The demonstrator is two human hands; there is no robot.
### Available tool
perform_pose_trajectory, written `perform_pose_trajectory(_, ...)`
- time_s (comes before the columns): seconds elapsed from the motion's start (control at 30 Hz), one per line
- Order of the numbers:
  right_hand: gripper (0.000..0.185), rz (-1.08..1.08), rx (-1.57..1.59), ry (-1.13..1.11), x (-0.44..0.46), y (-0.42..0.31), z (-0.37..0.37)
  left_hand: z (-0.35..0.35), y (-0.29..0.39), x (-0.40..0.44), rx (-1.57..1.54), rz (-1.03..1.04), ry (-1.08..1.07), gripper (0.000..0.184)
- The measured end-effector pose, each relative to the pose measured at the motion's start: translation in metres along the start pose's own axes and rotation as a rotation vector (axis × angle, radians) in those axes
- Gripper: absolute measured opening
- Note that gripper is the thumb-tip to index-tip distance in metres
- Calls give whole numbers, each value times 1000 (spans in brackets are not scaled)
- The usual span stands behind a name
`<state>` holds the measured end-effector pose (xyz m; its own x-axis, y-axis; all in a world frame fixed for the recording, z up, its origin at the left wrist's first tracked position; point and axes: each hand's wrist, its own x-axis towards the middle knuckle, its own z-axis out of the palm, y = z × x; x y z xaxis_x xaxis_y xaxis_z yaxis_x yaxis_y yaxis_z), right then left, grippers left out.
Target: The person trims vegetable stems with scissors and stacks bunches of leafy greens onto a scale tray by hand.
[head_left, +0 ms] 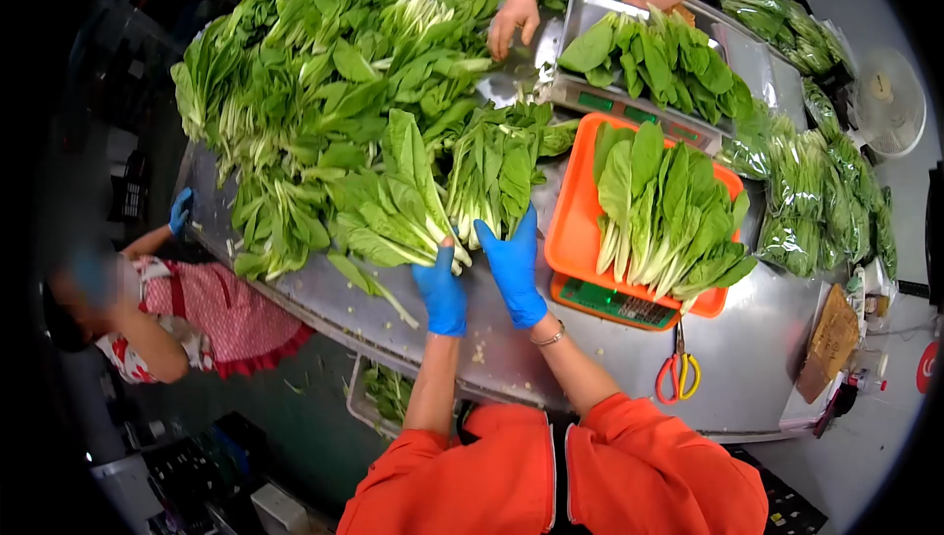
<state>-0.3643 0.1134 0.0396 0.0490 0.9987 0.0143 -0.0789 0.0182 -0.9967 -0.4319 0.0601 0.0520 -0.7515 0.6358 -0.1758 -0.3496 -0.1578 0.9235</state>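
My left hand [440, 291], in a blue glove, is closed on the pale stem ends of a bunch of leafy greens [393, 215]. A fingertip shows bare at the top of that glove. Just to the right, my right hand [514, 267], also gloved in blue, has its thumb and fingers around the stem ends of a second bunch of leafy greens [497, 169]. Both bunches lie at the near edge of a large heap of greens [324, 92]. Beside my right hand, an orange basket [568, 230] holding more greens [664, 210] rests on a scale [615, 307].
Red-and-yellow-handled scissors [677, 376] lie on the metal table [580, 368]. Across it, a co-worker's hand [514, 24] is near a second scale [600, 102] loaded with greens. Bagged greens [796, 191] stand at right. Another person [211, 309] is at left.
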Motion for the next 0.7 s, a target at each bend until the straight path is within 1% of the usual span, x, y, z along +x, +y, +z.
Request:
perform_pose_trajectory(0.03, 65, 36, 54, -50, -14, 2, -3, -16, 8, -13, 91, -111, -17, 28)
perform_pose_trajectory(0.07, 65, 73, 108, -101, -26, 4, -6, -24, 7, -20, 93, -119, 4, 28)
perform_pose_trajectory(0.13, 65, 73, 105, -132, -46, 16, -10, -47, -1, -36, 162, 84, 142, 15)
perform_pose_trajectory(0.17, 64, 110, -18, -228, -44, 30, -15, -76, -12, -35, 292, 54, 57, 22)
perform_pose_trajectory(0.2, 64, 142, -144, -328, -42, 37, -20, -87, -10, -41, 293, 48, 78, 22)
perform_pose_trajectory(0.23, 66, 93, -258, -309, -41, 34, -23, -94, -7, -44, 120, -22, 118, 25)
perform_pose_trajectory(0.27, 66, 92, -261, -322, -37, 29, -26, -103, -5, -46, -56, -86, 151, 29)
perform_pose_trajectory(0.3, 67, 80, -361, -308, -33, 24, -31, -124, -5, -46, -92, -120, 89, 37)
perform_pose_trajectory(0.33, 68, 67, -462, -292, -34, 19, -38, -127, 6, -54, -208, -151, 110, 36)
perform_pose_trajectory(0.37, 68, 58, -467, -301, -36, 15, -44, -137, 9, -56, -275, -166, 114, 35)
perform_pose_trajectory(0.43, 68, -260, -742, -186, -46, 3, -55, -155, 12, -57, -438, -228, 149, 35)
perform_pose_trajectory(0.47, 68, -272, -746, -191, -56, -6, -58, -161, 15, -59, -546, -258, 159, 34)
perform_pose_trajectory(0.53, 60, -436, -858, -199, -79, -34, -60, -167, 21, -63, -783, -231, 19, 35)
perform_pose_trajectory(0.57, 49, -468, -730, -212, -88, -32, -59, -167, 23, -65, -792, -222, 26, 35)
perform_pose_trajectory(0.6, 49, -476, -729, -224, -94, -32, -54, -166, 26, -66, -866, -204, -38, 36)
perform_pose_trajectory(0.63, 44, -231, -631, -393, -99, -34, -49, -167, 27, -67, -939, -184, -105, 37)
perform_pose_trajectory(0.67, 38, 15, -526, -557, -103, -34, -44, -171, 27, -68, -944, -187, -130, 40)
perform_pose_trajectory(0.7, 32, -90, -507, -567, -105, -31, -35, -172, 29, -69, -933, -155, -149, 39)
